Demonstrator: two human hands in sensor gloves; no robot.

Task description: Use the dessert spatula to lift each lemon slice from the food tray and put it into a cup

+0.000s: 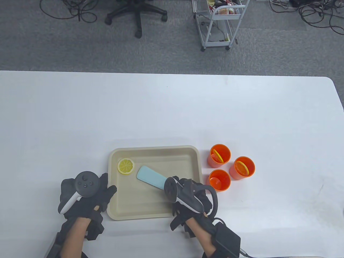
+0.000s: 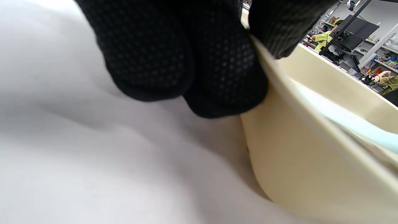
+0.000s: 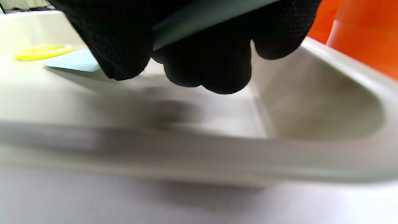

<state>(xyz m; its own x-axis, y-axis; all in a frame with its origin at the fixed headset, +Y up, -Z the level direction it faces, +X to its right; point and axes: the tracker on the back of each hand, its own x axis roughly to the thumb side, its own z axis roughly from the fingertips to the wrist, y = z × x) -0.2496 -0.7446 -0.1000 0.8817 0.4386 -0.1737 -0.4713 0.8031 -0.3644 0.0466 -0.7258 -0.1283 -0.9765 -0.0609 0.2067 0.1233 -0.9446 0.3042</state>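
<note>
A beige food tray (image 1: 188, 151) lies near the table's front edge, with one lemon slice (image 1: 125, 166) in its far left corner. My right hand (image 1: 188, 194) grips the handle of a light blue dessert spatula (image 1: 150, 178); its blade lies in the tray, its tip a little right of the slice (image 3: 43, 51). My left hand (image 1: 88, 193) holds the tray's left rim (image 2: 279, 93), fingers outside the wall and thumb over the edge. Three orange cups stand right of the tray: the far cup (image 1: 219, 157) and the right cup (image 1: 242, 168) each hold a slice, and the near cup (image 1: 219, 180) does too.
The white table stretches bare to the left, right and far side. Beyond its far edge are grey carpet, an office chair base (image 1: 137, 13) and a white wheeled cart (image 1: 220, 24).
</note>
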